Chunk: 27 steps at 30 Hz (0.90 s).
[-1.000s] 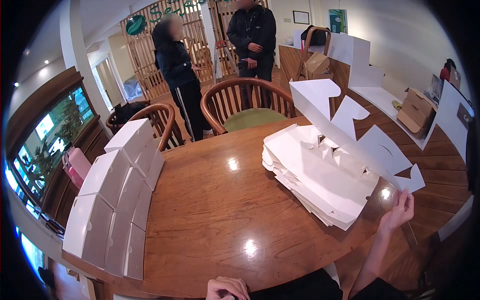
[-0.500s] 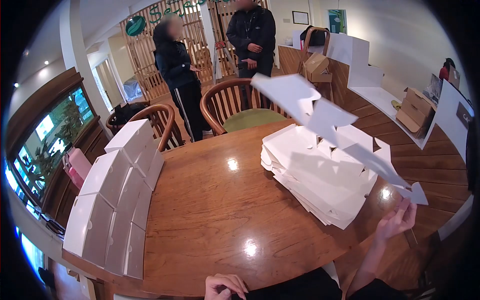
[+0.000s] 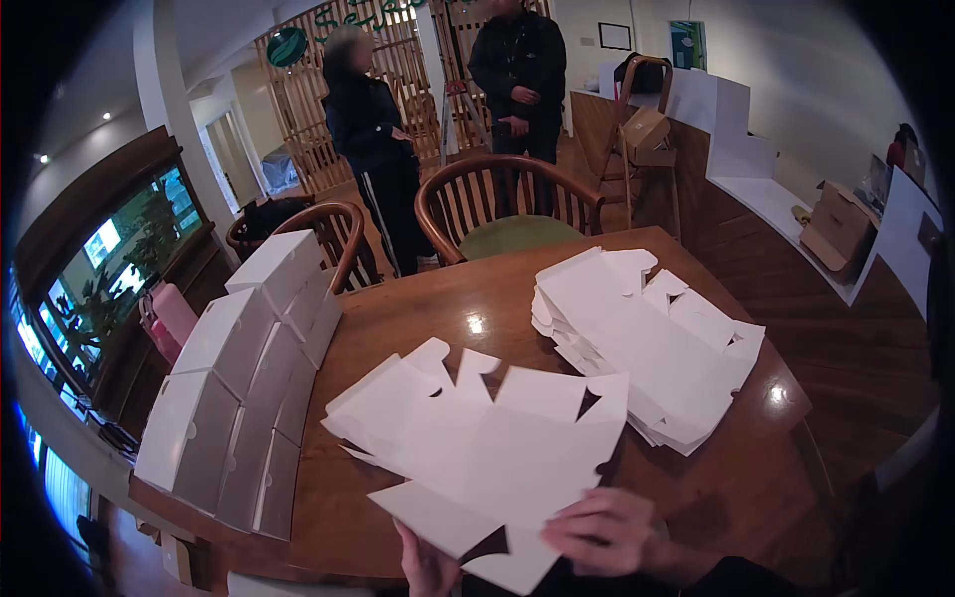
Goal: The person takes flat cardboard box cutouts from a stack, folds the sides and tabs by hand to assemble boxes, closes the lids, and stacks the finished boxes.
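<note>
A flat, unfolded white cardboard box blank (image 3: 497, 438) with cut flaps and notches lies tilted over the near middle of the table. My right hand (image 3: 605, 532) grips its near right edge, thumb and fingers closed on the card. At its near left edge is my left hand (image 3: 426, 562), holding the card from below, with some fingers hidden behind it. Beyond, to the right, a stack of similar white blanks (image 3: 652, 338) rests on the table. Folded white boxes (image 3: 234, 388) are piled in rows on the left.
The wooden table (image 3: 398, 313) has wooden armchairs (image 3: 507, 204) at its far side. A pink bottle (image 3: 171, 316) stands behind the folded boxes. Two people in dark clothes (image 3: 373, 149) stand beyond the chairs. An open brown carton (image 3: 839, 229) sits on a white ledge at right.
The box blank has come from above the stack on the right to the near middle of the table. My right hand moved left with it, and my left hand has taken hold of it.
</note>
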### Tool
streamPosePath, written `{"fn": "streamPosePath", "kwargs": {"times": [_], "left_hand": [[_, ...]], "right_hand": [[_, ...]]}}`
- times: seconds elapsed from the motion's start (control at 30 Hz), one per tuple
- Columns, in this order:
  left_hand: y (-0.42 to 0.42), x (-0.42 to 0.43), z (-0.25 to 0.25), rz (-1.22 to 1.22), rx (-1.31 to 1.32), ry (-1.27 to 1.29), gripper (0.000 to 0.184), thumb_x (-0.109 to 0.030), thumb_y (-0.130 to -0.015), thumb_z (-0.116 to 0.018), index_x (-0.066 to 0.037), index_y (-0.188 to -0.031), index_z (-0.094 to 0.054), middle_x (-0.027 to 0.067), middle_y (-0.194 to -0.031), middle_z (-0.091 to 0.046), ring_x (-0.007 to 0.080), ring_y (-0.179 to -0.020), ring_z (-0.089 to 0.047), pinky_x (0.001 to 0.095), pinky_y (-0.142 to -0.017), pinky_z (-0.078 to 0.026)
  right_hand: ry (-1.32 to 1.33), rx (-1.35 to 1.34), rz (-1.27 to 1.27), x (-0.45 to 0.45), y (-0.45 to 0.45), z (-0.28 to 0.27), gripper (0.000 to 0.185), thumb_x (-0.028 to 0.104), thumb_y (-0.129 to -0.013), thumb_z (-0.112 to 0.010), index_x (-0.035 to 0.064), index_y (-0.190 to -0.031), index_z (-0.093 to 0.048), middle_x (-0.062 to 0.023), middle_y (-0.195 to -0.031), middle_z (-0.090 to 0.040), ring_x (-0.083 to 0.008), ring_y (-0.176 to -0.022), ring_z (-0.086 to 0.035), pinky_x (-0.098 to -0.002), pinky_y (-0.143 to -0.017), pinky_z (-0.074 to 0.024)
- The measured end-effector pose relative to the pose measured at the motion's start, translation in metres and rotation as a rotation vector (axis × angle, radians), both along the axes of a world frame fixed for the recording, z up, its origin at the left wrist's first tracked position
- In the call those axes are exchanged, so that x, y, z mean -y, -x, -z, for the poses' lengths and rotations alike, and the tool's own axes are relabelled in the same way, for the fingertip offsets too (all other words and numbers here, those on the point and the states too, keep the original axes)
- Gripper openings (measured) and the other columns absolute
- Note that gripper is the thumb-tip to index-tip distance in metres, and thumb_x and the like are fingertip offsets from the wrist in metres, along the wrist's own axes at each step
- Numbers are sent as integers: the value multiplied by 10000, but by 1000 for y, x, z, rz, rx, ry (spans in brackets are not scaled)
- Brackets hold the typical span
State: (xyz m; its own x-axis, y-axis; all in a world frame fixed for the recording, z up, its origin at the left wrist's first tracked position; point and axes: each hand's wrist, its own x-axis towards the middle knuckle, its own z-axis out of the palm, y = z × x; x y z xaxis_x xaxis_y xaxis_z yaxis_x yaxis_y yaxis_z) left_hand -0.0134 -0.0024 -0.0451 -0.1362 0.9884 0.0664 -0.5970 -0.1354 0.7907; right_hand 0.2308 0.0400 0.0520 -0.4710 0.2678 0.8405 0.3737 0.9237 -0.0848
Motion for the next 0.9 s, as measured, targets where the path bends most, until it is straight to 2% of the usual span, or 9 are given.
{"fn": "streamPosePath", "kwargs": {"times": [0.03,0.2,0.3,0.4,0.6,0.73,0.8,0.83,0.9], "left_hand": [[2,-1,1,6,131,-18,747,-646,-998,-296,-109,-1516,-325,133,-1521,-381,330,-1393,-377,597,-1144,-260],[-7,-8,-19,-210,314,-88,708,-628,-1001,-338,-84,-1449,-411,101,-1399,-503,264,-1229,-524,466,-1033,-427],[6,-3,-3,-80,418,-135,721,-647,-980,-386,-75,-1415,-445,104,-1324,-555,260,-1153,-574,433,-960,-483],[7,2,3,-325,321,123,745,-667,-941,-454,-68,-1383,-471,105,-1259,-584,267,-1077,-602,443,-916,-500],[5,10,3,-194,183,218,680,-548,-895,-548,-62,-1365,-477,106,-1251,-572,248,-1105,-558,408,-910,-472],[-2,15,-7,-266,145,272,658,-525,-889,-540,-71,-1362,-480,105,-1262,-562,241,-1126,-538,406,-929,-457],[-9,15,-22,-320,197,469,627,-416,-885,-698,42,-1282,-537,216,-1124,-666,350,-1078,-621,427,-958,-480],[-12,16,-25,-321,196,471,627,-416,-885,-698,42,-1282,-537,216,-1124,-666,350,-1078,-621,427,-958,-480],[-16,17,-27,-276,66,358,650,-542,-906,-519,-72,-1354,-482,107,-1289,-553,247,-1154,-540,420,-959,-447]], "right_hand": [[15,16,-49,2,12,6,165,115,-765,-705,101,-926,-735,-13,-898,-695,-159,-841,-677,-321,-718,-577],[180,44,-207,19,45,39,233,108,-756,-726,80,-987,-724,-22,-935,-681,-167,-841,-672,-297,-727,-576],[176,-36,-253,26,55,37,146,82,-757,-709,55,-899,-724,-53,-859,-683,-213,-773,-670,-319,-627,-549],[198,-43,-269,27,58,41,137,87,-763,-707,49,-894,-719,-54,-853,-679,-208,-763,-665,-319,-615,-542],[245,-86,-259,25,61,45,117,83,-772,-722,52,-885,-717,-45,-805,-653,-208,-737,-651,-319,-607,-532],[280,-77,-273,24,59,46,138,84,-755,-749,52,-885,-717,-40,-800,-649,-211,-729,-647,-318,-606,-531],[287,-78,-275,23,59,47,148,85,-747,-758,51,-885,-717,-39,-800,-650,-212,-728,-647,-319,-604,-530],[303,-80,-284,23,60,49,150,81,-743,-763,48,-882,-718,-42,-799,-649,-213,-726,-646,-318,-603,-530],[320,-82,-294,23,58,55,153,77,-738,-768,45,-880,-719,-44,-797,-649,-214,-725,-645,-318,-602,-529]]}}
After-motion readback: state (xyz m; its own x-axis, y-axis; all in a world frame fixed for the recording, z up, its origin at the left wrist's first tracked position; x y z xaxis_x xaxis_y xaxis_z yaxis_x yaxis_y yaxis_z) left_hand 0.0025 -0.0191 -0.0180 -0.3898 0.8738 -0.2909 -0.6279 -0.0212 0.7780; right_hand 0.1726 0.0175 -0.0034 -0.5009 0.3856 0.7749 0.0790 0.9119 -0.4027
